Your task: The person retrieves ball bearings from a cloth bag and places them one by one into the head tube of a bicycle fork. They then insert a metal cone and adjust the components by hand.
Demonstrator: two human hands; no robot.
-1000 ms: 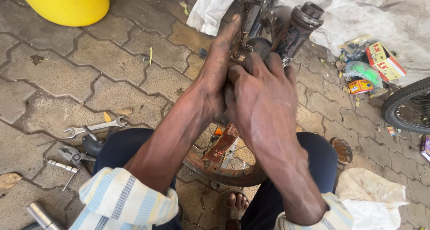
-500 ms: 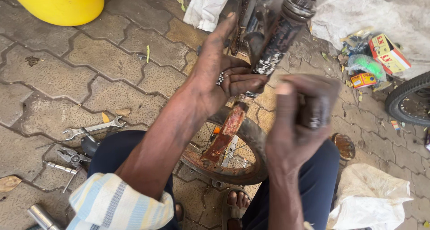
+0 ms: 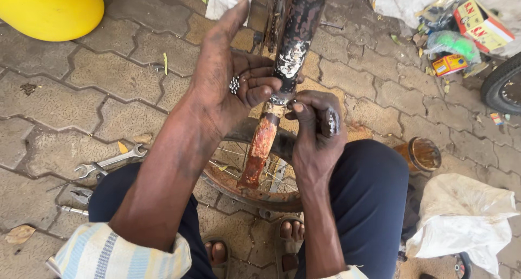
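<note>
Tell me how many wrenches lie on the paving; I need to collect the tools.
1 plain spanner lies left of the person's knee. Below it other metal tools peek out, kind unclear, partly hidden by the leg.

My left hand (image 3: pixel 228 89) lies just left of the bicycle frame tube (image 3: pixel 290 45), with small steel balls (image 3: pixel 234 84) in its palm. My right hand (image 3: pixel 315 130) is just right of the tube's lower end. The wheel (image 3: pixel 255 186) lies below the tube, between my knees. A spanner (image 3: pixel 111 162) lies well left of the tube, a tin (image 3: pixel 424 154) right.
</note>
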